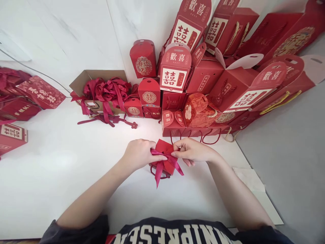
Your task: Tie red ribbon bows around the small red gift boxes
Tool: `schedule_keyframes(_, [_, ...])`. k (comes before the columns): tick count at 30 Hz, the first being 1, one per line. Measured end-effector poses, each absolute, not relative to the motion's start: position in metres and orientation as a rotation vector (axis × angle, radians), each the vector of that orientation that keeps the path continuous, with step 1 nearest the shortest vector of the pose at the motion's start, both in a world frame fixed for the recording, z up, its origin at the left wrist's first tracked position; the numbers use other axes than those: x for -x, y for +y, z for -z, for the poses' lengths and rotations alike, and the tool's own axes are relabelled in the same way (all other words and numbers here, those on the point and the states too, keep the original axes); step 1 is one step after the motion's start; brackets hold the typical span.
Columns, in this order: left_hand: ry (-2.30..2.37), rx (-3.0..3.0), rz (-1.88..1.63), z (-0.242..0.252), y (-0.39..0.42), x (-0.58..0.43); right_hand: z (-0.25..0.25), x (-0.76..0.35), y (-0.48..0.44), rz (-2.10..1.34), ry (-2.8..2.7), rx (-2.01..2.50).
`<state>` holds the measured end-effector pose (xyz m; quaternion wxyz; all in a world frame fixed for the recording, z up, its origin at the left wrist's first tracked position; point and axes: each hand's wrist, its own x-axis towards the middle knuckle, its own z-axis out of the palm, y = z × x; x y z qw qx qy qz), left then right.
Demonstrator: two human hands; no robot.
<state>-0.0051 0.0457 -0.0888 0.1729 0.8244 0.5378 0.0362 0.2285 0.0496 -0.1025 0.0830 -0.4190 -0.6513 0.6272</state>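
Observation:
A small red gift box (164, 145) with a dark red cord handle stands on the white table in front of me. Across its top lies a magenta ribbon (159, 173) tied in a bow, two tails hanging toward me. My left hand (139, 154) pinches the bow's left loop, its thumb stretched over the ribbon near the knot. On the other side my right hand (191, 150) pinches the right loop between thumb and forefinger. The lower part of the box is mostly hidden by the ribbon and hands.
An open cardboard box (101, 75) of tangled magenta ribbons stands at the back. Stacked red gift boxes (175, 67) fill the back right, against a grey panel (289, 142). More red boxes (19, 105) sit at far left. Loose ribbon pieces (109, 120) lie on the white table (58, 162).

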Motion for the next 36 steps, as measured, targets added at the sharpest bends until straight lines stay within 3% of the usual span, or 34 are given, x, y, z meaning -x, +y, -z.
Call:
schedule_keyframes(8, [1.590,-2.262,-0.248,0.094,0.045,-0.003,0.095,-0.229,0.048,-1.894,-1.999,1.207])
schedule_keyframes(10, [1.570,-2.253,-0.236,0.095,0.045,-0.004,0.093,-0.228,0.048,-1.663,-2.091,1.198])
schedule_keyframes(13, [1.552,-2.265,-0.211,0.094,0.044,-0.005,0.093,-0.224,0.047,-1.045,-2.239,1.158])
schedule_keyframes(15, [1.557,-2.284,-0.200,0.094,0.045,-0.005,0.096,-0.222,0.047,-0.853,-2.259,1.101])
schedule_keyframes(21, [1.544,-2.308,-0.163,0.096,0.045,-0.004,0.112,-0.225,0.058,-1.139,-2.192,0.994])
schedule_keyframes(27, [1.567,-2.310,-0.147,0.097,0.043,-0.005,0.115,-0.226,0.060,-1.192,-2.176,0.988])
schedule_keyframes(36, [1.216,-2.126,-0.149,0.073,0.050,0.008,0.103,-0.230,0.058,-1.334,-2.113,0.953])
